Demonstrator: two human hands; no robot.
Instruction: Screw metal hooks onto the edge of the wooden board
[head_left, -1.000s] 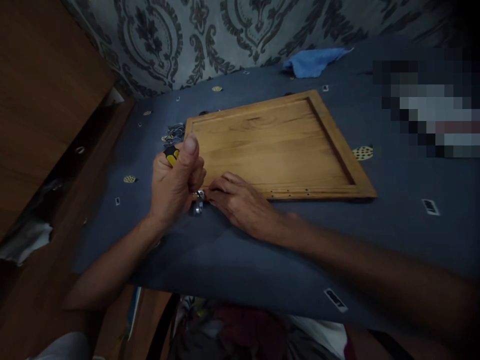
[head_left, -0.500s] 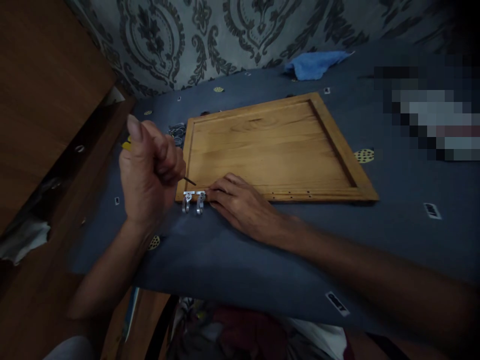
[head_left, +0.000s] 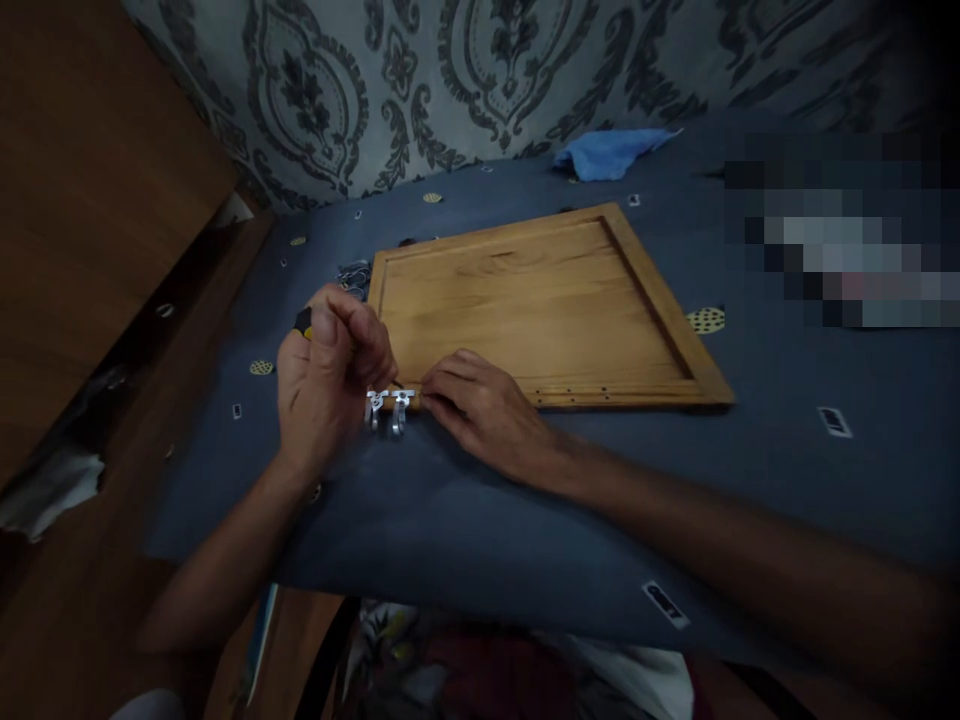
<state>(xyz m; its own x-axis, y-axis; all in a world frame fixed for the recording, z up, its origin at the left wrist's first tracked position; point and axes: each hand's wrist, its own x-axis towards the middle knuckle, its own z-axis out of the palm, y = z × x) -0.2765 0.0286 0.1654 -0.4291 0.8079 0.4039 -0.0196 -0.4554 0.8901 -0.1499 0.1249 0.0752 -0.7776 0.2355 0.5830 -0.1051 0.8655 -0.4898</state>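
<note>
My left hand (head_left: 322, 385) is closed around a screwdriver (head_left: 303, 322) with a black and yellow handle. Its thin shaft slants down to the right, the tip close to the metal hooks and my right fingertips. The silver metal hooks (head_left: 400, 400) sit at the near left edge of a framed wooden panel (head_left: 517, 300), their curved parts hanging over that edge. My right hand (head_left: 487, 410) rests on the panel's near edge just right of the hooks, thumb and fingers pinched together. What they pinch is too small to make out.
The panel lies on a dark blue patterned cloth (head_left: 525, 530). A tangle of small metal pieces (head_left: 354, 277) is behind its left corner. A blue rag (head_left: 615, 154) lies near the patterned wall. Small dark holes dot the panel's near edge. A wooden cabinet (head_left: 97, 150) stands left.
My left hand has moved right and down with the screwdriver, bringing its tip close to my right fingertips. My right hand stays at the panel's near edge. The view has shifted slightly.
</note>
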